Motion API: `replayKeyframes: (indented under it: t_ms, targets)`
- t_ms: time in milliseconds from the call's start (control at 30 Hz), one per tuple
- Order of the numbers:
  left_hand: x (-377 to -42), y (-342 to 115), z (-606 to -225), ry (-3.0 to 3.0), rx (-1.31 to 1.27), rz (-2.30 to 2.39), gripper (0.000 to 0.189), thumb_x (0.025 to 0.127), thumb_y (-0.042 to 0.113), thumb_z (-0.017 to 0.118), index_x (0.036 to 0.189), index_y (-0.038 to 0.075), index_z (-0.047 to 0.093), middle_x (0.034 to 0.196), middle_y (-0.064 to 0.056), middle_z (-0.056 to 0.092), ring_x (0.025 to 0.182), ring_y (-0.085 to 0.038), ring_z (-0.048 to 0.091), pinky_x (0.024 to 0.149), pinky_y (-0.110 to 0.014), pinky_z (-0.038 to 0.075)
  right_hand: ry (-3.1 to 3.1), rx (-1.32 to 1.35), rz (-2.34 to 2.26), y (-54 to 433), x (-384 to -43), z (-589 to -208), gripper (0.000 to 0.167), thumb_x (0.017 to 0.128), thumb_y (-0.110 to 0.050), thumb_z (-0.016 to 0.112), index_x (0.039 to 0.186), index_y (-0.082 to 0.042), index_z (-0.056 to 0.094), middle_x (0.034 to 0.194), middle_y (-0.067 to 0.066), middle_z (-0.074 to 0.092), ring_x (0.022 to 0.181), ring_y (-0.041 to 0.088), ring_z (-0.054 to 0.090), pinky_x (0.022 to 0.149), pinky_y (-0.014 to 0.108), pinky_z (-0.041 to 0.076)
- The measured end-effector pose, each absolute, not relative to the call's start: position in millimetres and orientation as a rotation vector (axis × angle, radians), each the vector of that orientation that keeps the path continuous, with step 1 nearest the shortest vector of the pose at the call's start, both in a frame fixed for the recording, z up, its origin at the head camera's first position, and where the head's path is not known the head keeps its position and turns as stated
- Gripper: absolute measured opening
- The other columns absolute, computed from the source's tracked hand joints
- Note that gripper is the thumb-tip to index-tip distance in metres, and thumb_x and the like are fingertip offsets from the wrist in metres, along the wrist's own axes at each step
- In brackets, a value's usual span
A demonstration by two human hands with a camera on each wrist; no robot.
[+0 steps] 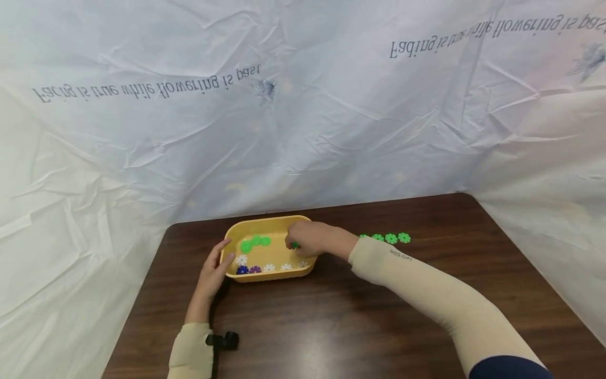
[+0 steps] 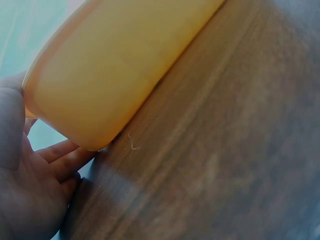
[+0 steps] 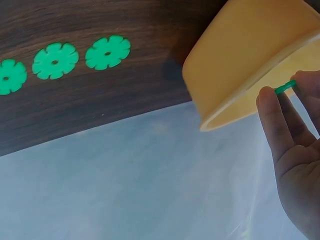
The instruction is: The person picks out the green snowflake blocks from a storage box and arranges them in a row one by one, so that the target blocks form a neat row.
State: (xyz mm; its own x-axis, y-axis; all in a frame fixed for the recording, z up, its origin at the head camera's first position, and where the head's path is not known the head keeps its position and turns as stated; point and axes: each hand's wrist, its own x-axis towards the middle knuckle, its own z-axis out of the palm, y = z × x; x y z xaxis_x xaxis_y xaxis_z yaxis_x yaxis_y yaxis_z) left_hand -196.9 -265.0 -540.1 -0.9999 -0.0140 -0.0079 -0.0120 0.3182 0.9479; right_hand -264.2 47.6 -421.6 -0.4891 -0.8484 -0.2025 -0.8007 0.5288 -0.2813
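A yellow plastic basin (image 1: 262, 225) stands near the table's back edge. My left hand (image 1: 212, 272) grips its left end, with the thumb at the rim and the other fingers against the outside, as the left wrist view shows. Over the basin's right end, my right hand (image 1: 310, 238) pinches a green flower-shaped disc (image 3: 285, 87) edge-on between thumb and fingertips. Inside the basin lie several green discs (image 1: 256, 240) toward the back left. White discs (image 1: 269, 267), a dark blue disc (image 1: 242, 270) and a purple disc (image 1: 255, 269) line its front side.
Several more green notched discs (image 1: 390, 238) lie in a row on the brown wooden table (image 1: 303, 326), right of the basin. White printed sheeting (image 1: 303, 131) hangs behind the table and at its sides. A black strap mount (image 1: 224, 340) sits on my left forearm.
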Motion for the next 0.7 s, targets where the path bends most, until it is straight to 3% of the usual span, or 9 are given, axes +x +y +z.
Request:
replayKeyframes:
  t_ms: [100,233,333,533,700]
  targets:
    - [-196,-266,-541,-2.545,0.031,-1.835,0.053,0.111,0.028,0.058,0.158,0.009,0.044,0.17,-0.016,0.03,0.157,-0.035,0.023,0.123,-0.059,0.025,2.451,-1.369,-0.262,53,-266,-421,0.023,0.099,-0.002,0.066,0.117,-0.007,0.081,0.124,0.008,0.072,0.114,0.023,0.066,0.091,0.032,0.055]
    - [-195,-265,-542,-2.537,0.027,-1.831,0.051,0.111,0.026,0.057,0.157,0.009,0.044,0.17,-0.017,0.03,0.157,-0.036,0.022,0.124,-0.06,0.023,2.443,-1.349,-0.292,61,-266,-419,0.02,0.099,-0.002,0.068,0.112,-0.006,0.082,0.114,0.008,0.071,0.099,0.02,0.063,0.079,0.032,0.05]
    - [-195,-264,-542,-2.533,0.012,-1.834,0.051,0.111,0.024,0.058,0.157,0.008,0.044,0.17,-0.018,0.03,0.157,-0.037,0.022,0.124,-0.061,0.022,2.466,-1.353,-0.262,68,-264,-416,0.02,0.1,-0.005,0.068,0.115,-0.007,0.081,0.109,0.006,0.07,0.094,0.019,0.06,0.078,0.033,0.049]
    - [-196,-264,-544,-2.528,-0.01,-1.823,0.053,0.11,0.026,0.058,0.158,0.008,0.043,0.17,-0.019,0.03,0.158,-0.038,0.019,0.124,-0.061,0.02,2.539,-1.35,-0.354,91,-260,-413,0.03,0.097,-0.001,0.067,0.126,-0.006,0.076,0.119,0.01,0.071,0.108,0.023,0.066,0.086,0.035,0.056]
    - [-196,-266,-543,-2.529,-0.011,-1.823,0.054,0.11,0.027,0.058,0.158,0.008,0.042,0.17,-0.02,0.027,0.159,-0.039,0.015,0.124,-0.062,0.018,2.602,-1.302,-0.443,107,-259,-411,0.03,0.097,-0.002,0.07,0.127,-0.006,0.074,0.12,0.01,0.071,0.105,0.022,0.067,0.087,0.036,0.057]
